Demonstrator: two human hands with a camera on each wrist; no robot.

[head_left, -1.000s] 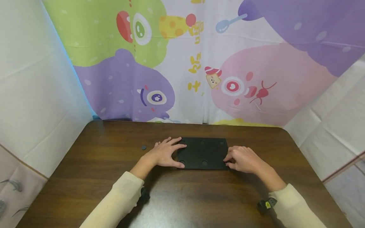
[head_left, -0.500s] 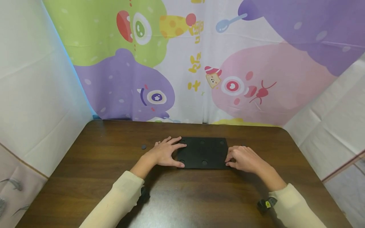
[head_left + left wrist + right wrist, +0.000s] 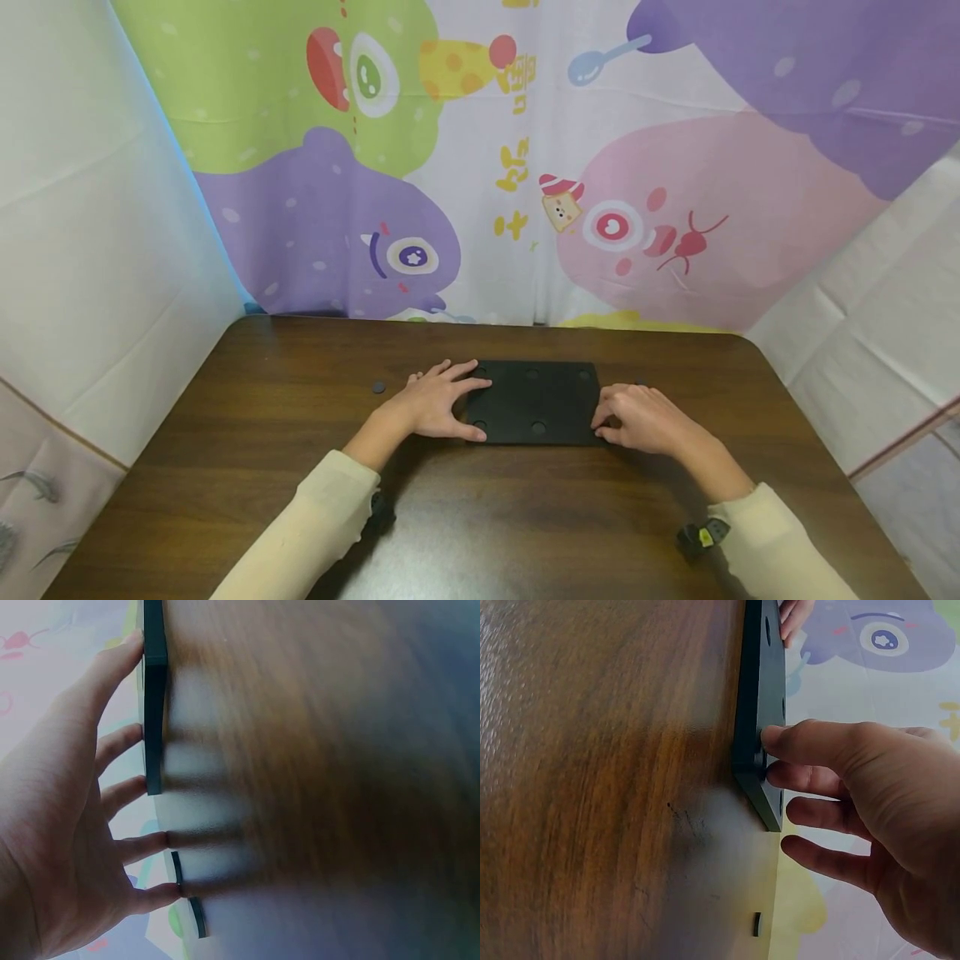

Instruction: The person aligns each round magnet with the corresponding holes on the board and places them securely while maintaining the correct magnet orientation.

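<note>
A flat black rectangular plate [image 3: 534,404] with several round recesses lies on the table. My left hand [image 3: 438,404] spreads over its left end, thumb on the near corner and some fingertips on the top; in the left wrist view the two outer fingers reach past its edge to the table. At the near right corner, the thumb and index finger of my right hand [image 3: 641,418] pinch a small dark disc [image 3: 764,763], mostly hidden by the fingertips. The other right fingers are loosely bent beside the plate's edge.
A small dark disc [image 3: 378,387] lies left of my left hand, and another disc [image 3: 640,383] shows just behind my right hand. The brown wooden table [image 3: 480,517] reaches back to a cartoon-printed curtain [image 3: 487,283]. White cloth walls [image 3: 112,208] flank both sides.
My right thumb and index finger have shifted very slightly to the right at the plate's corner. The left hand and plate stay almost the same.
</note>
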